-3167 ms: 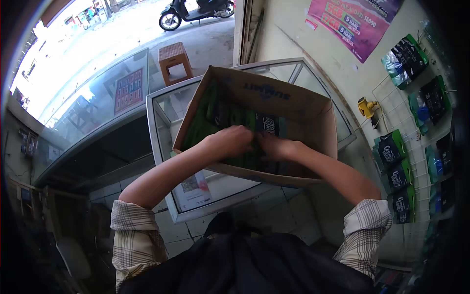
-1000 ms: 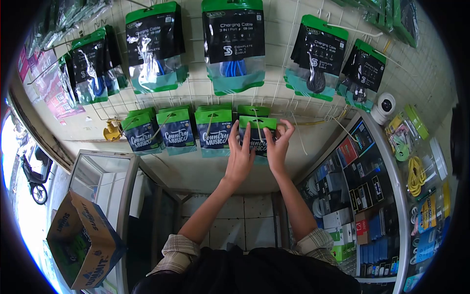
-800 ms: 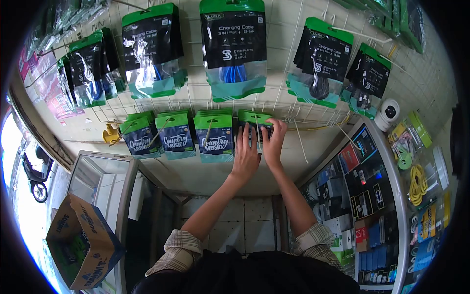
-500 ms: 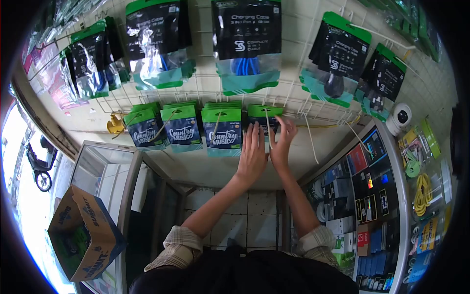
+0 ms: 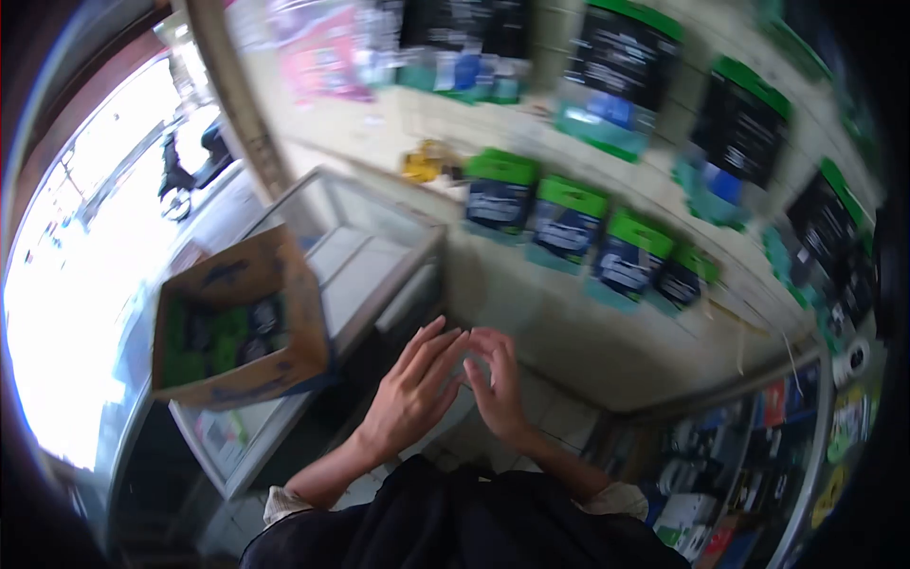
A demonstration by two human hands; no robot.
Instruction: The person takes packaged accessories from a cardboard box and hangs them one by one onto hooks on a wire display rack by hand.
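Note:
My left hand point(image 5: 409, 391) is raised in front of my body, its fingers apart and nothing in it. Close beside it, fingertips nearly meeting, my right hand point(image 5: 497, 387) is also empty with fingers spread. Up and to the right, a row of green and dark blue pouches hangs on the wall: one at the left end point(image 5: 500, 197), others beside it point(image 5: 566, 226) point(image 5: 627, 264), and a smaller-looking one point(image 5: 684, 279) at the right end. An open cardboard box point(image 5: 308, 318) at the left holds green and dark packets point(image 5: 227, 339).
The box stands on a glass display case point(image 5: 379, 284). Larger black and green cable pouches point(image 5: 621, 71) hang above. A yellow object point(image 5: 428, 161) is fixed to the wall. Another stocked display case point(image 5: 806, 455) stands at the lower right. A scooter point(image 5: 194, 166) is outside.
My hands have come away from the rightmost small pouch and down towards my body. The view has swung left, bringing the box nearer the centre; the picture is blurred.

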